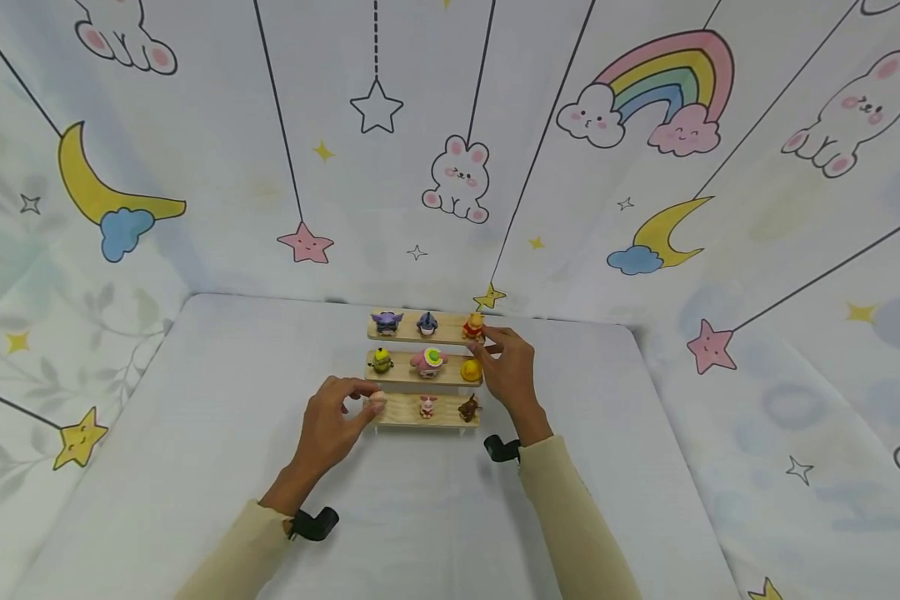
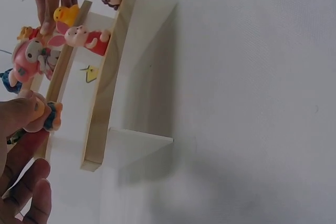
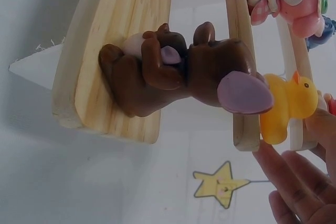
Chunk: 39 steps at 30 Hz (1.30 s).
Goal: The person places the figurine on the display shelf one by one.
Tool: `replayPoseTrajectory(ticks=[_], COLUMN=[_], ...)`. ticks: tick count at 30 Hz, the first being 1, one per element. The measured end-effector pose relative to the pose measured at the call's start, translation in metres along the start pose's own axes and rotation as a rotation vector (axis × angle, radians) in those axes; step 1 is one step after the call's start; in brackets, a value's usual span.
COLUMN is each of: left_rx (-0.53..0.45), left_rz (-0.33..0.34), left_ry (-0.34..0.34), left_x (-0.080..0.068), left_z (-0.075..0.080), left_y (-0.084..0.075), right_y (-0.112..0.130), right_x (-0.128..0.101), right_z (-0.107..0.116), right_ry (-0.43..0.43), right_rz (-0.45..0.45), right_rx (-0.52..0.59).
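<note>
My left hand (image 1: 332, 422) pinches a small figurine (image 2: 51, 117) with a pale round head and blue clothing between thumb and finger, at the left end of the lowest wooden shelf (image 1: 401, 410). My right hand (image 1: 510, 371) has thumb and index fingertips at a yellow bear figurine in red (image 1: 473, 326), at the right end of the top shelf. Just below that hand sits a yellow duck (image 3: 289, 108) on the middle shelf. On the lowest shelf stand a pink piglet figurine (image 2: 86, 39) and a brown big-eared figurine (image 3: 157, 77).
A purple figurine (image 1: 387, 322) and a blue one (image 1: 427, 323) share the top shelf. The middle shelf (image 1: 402, 372) also bears a green figurine (image 1: 381, 361) and a pink one (image 1: 428, 362). White supports (image 2: 139, 142) hold the shelves on a white cloth, before a printed backdrop.
</note>
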<state>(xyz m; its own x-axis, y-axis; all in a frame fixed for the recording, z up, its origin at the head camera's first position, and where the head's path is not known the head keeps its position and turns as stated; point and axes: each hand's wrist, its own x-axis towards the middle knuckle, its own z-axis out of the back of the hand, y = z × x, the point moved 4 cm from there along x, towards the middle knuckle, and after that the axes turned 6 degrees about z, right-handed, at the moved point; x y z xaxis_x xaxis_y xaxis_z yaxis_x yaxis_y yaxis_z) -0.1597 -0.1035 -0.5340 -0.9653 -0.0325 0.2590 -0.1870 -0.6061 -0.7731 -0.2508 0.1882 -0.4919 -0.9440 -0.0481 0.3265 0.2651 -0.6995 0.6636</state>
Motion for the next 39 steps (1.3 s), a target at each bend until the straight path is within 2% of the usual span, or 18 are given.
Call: replayPoseTrajectory(ticks=[11, 25, 30, 39], left_rx=[-0.003, 0.001, 0.015, 0.025], left_rz=[0.042, 0.053, 0.037, 0.056], left_ry=[0.012, 0.008, 0.008, 0.017], left_x=[0.000, -0.001, 0.001, 0.002], left_z=[-0.010, -0.018, -0.022, -0.020], left_y=[0.005, 0.010, 0.013, 0.012], right_y=[0.000, 0.000, -0.001, 0.000], right_x=[0.000, 0.001, 0.001, 0.003], right_z=[0.001, 0.002, 0.001, 0.000], right_ry=[-0.003, 0.009, 0.013, 0.011], right_rz=[0.004, 0.018, 0.019, 0.033], right_rx=[-0.010, -0.025, -0.039, -0.042])
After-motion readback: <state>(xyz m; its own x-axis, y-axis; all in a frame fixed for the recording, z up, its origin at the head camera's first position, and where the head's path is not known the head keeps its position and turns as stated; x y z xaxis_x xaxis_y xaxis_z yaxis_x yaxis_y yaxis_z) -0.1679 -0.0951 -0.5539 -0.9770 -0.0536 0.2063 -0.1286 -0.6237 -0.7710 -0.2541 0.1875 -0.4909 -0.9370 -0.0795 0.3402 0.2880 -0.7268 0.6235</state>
